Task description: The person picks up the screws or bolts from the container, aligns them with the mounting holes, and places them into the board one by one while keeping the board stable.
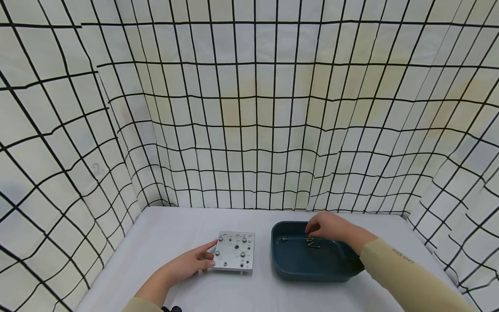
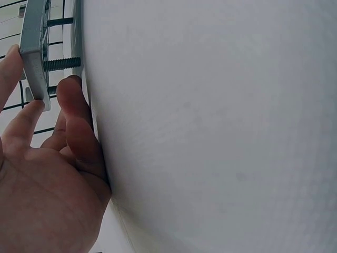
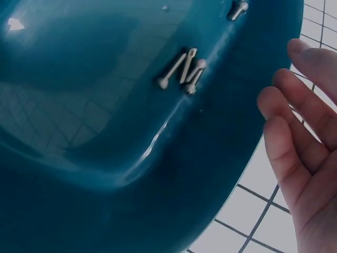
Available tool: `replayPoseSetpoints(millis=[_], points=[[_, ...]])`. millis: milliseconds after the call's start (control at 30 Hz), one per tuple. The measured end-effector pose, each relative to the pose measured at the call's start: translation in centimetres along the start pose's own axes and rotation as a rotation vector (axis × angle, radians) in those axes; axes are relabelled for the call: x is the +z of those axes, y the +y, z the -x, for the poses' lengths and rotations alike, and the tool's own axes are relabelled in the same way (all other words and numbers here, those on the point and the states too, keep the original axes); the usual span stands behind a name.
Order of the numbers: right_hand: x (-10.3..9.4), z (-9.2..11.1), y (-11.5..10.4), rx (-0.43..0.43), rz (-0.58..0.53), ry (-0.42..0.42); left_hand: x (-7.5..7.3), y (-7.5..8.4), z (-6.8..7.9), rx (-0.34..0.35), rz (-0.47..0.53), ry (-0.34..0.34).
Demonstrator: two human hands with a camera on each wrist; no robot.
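Gridded walls, white table, left hand gripping plate, right hand loose over tray

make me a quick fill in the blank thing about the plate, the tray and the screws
The ____ grip touches the metal plate.
In the head view, the tray stands to the plate's ____.
In the right wrist view, screws lie inside the ____.

Missing words: left; right; tray

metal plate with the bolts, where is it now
In the head view, the metal plate is low and just left of centre, between the left hand touching its left edge and the dark blue tray on its right.
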State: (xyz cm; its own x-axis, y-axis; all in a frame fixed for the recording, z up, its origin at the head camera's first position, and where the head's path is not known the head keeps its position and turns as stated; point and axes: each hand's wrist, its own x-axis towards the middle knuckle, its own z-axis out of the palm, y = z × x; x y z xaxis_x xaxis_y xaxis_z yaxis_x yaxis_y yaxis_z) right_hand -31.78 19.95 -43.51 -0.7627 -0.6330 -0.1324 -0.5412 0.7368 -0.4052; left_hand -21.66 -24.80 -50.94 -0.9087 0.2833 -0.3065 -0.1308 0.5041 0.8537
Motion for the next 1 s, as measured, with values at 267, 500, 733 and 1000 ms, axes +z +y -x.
replayPoseSetpoints(millis=[267, 500, 733, 1000], points=[[0.7, -0.3, 0.8, 0.038, 0.069, -0.095, 0.1, 0.2, 0.1, -0.022, -0.017, 0.019], [1.1, -0.6, 1.0, 0.132, 0.084, -0.148, -0.1, -0.1, 0.1, -0.009, -0.006, 0.009], [1.7, -0.8, 1.3, 0.188, 0.109, -0.188, 0.0, 0.0, 0.1, -0.017, -0.014, 0.005], [2.8, -1.5, 2.1, 0.178, 0.14, -0.228, 0.1, 0.1, 0.0, -0.025, -0.019, 0.01]])
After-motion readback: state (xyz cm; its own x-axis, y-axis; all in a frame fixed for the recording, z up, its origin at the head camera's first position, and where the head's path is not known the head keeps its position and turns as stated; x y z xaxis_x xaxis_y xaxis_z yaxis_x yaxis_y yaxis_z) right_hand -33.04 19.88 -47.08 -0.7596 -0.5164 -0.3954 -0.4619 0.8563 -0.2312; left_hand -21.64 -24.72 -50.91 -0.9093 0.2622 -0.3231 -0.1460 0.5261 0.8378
